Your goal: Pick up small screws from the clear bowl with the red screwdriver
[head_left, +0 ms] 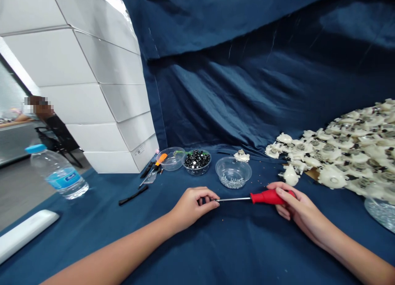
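The red-handled screwdriver point(268, 197) is held level above the middle of the blue cloth point(148, 246) – the right hand point(298, 206) grips its handle while the left hand point(193, 206) pinches the steel shaft near the tip. Just beyond, a clear plastic bowl point(233, 172) holds small silver screws; to its left, a second bowl point(196, 162) is full of dark glossy parts, beside a third clear bowl point(172, 159). Toward the cloth's right edge, a clear dish point(381, 213) of small silver pieces sits by a heap of white plastic parts point(345, 149).
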Tool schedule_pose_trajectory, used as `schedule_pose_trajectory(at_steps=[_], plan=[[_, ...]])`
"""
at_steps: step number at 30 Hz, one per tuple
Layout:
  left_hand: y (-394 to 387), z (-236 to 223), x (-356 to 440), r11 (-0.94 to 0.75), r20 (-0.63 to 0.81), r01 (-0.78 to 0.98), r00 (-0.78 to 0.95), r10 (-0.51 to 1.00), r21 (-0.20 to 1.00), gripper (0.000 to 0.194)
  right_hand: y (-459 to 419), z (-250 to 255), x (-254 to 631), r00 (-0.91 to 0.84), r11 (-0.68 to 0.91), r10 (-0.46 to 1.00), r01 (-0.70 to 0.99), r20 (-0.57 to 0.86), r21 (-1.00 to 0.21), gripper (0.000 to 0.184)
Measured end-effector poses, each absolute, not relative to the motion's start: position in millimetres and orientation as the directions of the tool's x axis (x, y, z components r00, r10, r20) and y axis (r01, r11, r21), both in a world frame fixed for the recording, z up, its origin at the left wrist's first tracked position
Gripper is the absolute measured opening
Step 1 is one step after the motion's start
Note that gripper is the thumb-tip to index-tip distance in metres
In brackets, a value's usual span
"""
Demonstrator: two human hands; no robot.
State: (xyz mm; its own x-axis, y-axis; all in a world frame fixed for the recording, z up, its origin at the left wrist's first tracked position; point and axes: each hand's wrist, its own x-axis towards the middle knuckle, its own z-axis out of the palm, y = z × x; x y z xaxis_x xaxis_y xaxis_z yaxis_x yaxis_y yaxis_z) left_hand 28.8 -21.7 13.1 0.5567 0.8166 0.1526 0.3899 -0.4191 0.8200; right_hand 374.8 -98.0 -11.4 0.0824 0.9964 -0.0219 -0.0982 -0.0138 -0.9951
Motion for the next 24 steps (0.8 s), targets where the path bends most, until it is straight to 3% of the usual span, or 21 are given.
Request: schedule_pose_trajectory(at_steps=[8,12,16,19,21,24], plan=[[-18.6,7.7,26.8,-0.404,0.168,0.405,0.504,0.847,0.82,0.031,-105.7,-3.6,371.7,0.027,-0.052,0.998,0.019,-0.051,-0.998,0.055],[-16.8,5.0,26.8,-0.404,0.169,0.386,0.515,0.841,0.829,0.031,-103.6,-7.8,372.3,0.035,-0.012,0.999,-0.062,-0.014,-0.998,0.046],[-16.7,3.6,26.7,-0.397,0.173,0.376,0.505,0.845,0.837,0.029,-101.7,-9.2,373.2,0.013,0.056,0.998,-0.113,0.055,-0.992,0.057],[-17.2,3.6,26.9,-0.396,0.174,0.381,0.5,0.848,0.836,0.028,-102.8,-5.7,374.5,-0.009,-0.016,1.0,-0.007,-0.016,-1.0,0.047],[-17.7,4.3,27.4,-0.398,0.17,0.378,0.511,0.842,0.836,0.029,-103.7,-3.9,375.3,-0.009,-0.087,0.996,0.056,-0.087,-0.995,0.051],[-18.6,5.8,28.2,-0.41,0.177,0.366,0.526,0.832,0.835,0.028,-103.7,-4.6,376.4,0.005,-0.07,0.998,-0.01,-0.07,-0.997,0.044]])
